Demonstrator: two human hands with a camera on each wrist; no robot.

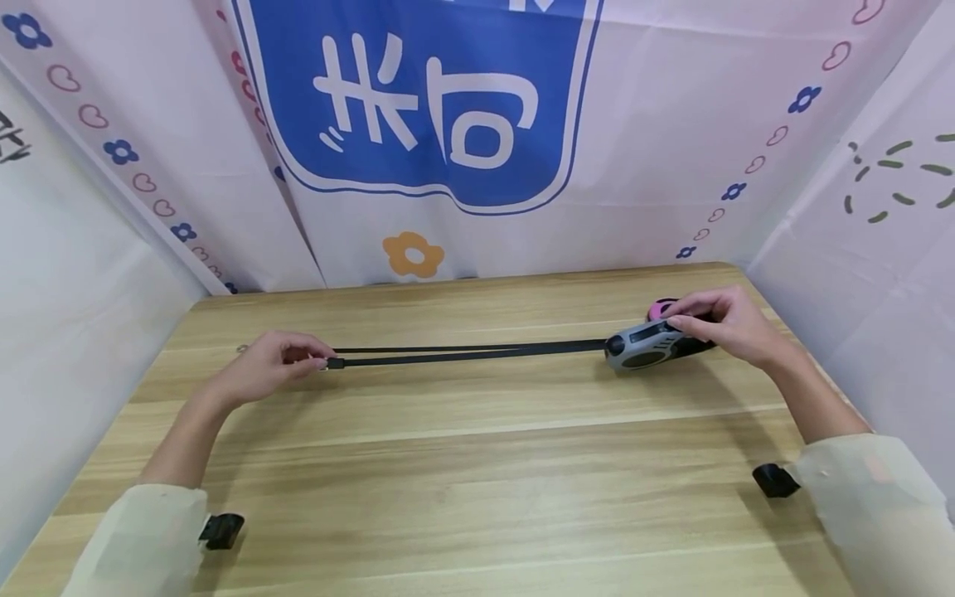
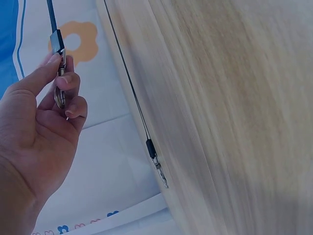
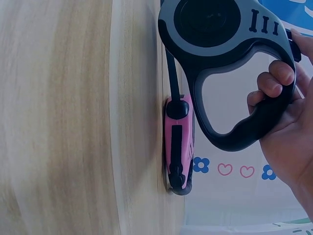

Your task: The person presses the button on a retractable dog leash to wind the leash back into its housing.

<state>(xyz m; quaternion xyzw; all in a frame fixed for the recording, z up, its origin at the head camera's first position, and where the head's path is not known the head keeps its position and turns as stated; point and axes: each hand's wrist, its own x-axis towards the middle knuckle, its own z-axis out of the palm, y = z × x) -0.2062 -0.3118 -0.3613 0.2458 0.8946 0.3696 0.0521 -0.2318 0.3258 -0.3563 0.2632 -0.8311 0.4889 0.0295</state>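
Note:
My right hand (image 1: 734,323) grips the black handle (image 3: 239,139) of a grey retractable dog leash (image 1: 643,347), held tilted over the table's back right. In the right wrist view, fingers curl round the handle, with the thumb by the black button (image 3: 294,48). Its black strap (image 1: 470,356) runs out straight to the left. There my left hand (image 1: 264,365) pinches the metal clip (image 2: 61,90) at the strap's end between thumb and fingers. Behind the grey leash lies a pink retractable leash (image 3: 187,147), partly hidden in the head view.
The pink leash's thin strap (image 2: 128,78) stretches along the table's back edge to a metal clip (image 2: 159,169) behind my left hand. The wood-grain table (image 1: 477,481) meets a printed cloth backdrop (image 1: 634,224). Black camera mounts (image 1: 221,531) sit at both sleeves.

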